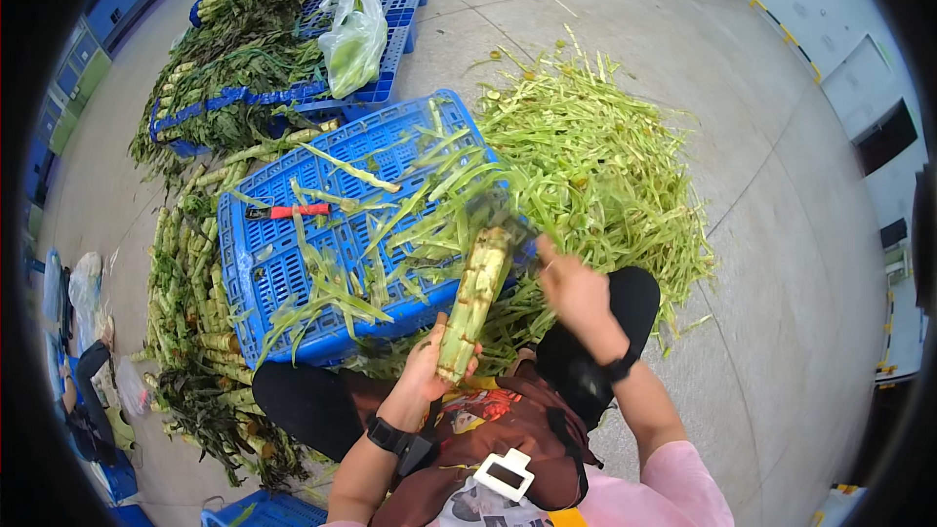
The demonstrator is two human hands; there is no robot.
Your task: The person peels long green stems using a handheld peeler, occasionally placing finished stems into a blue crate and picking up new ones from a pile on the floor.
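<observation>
My left hand (428,364) grips the lower end of a thick green stem (474,300), likely celtuce, held tilted over the near edge of an upturned blue plastic crate (256,293). My right hand (578,289) is closed around a blurred tool, probably a peeler, beside the stem's upper end. The tool's head is too blurred to make out. Peel strips (417,234) lie scattered on the crate. A peeler with a red handle (300,211) rests on the crate's left part.
A heap of green peelings (593,161) covers the floor beyond the crate. Leafy stems (176,271) are piled at left. Bundled stems (241,58) and a clear plastic bag (355,36) lie on a blue pallet (406,15). Another person (88,388) is at far left.
</observation>
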